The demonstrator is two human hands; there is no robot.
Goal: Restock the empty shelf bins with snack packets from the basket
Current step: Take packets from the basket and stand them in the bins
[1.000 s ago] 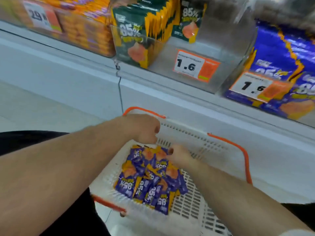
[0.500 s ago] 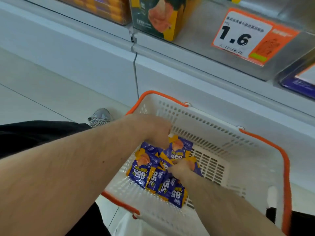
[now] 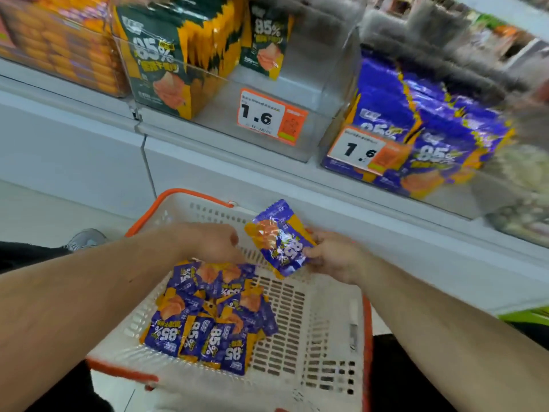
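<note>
A white basket with an orange rim (image 3: pixel 329 331) sits below me and holds several purple-and-orange snack packets (image 3: pixel 208 316) heaped at its left. My right hand (image 3: pixel 335 257) pinches one purple packet (image 3: pixel 279 242) by its lower edge and holds it above the basket's far side. My left hand (image 3: pixel 214 242) is curled, knuckles up, on the top of the heap; its fingers are hidden. On the shelf above, a clear bin (image 3: pixel 297 93) has green packets (image 3: pixel 166 60) at its left and bare floor at its right.
A bin of matching purple packets (image 3: pixel 430 135) stands at the right of the shelf, a bin of orange packets (image 3: pixel 59 46) at the left. Orange 1.6 price tags (image 3: pixel 271 115) hang on the bin fronts. A grey shoe (image 3: pixel 86 237) shows on the floor at the left.
My right hand has lifted out of the heap with one purple packet, up and to the right. My view has tilted up, showing the shelf bins again. The left hand stays on the heap.
</note>
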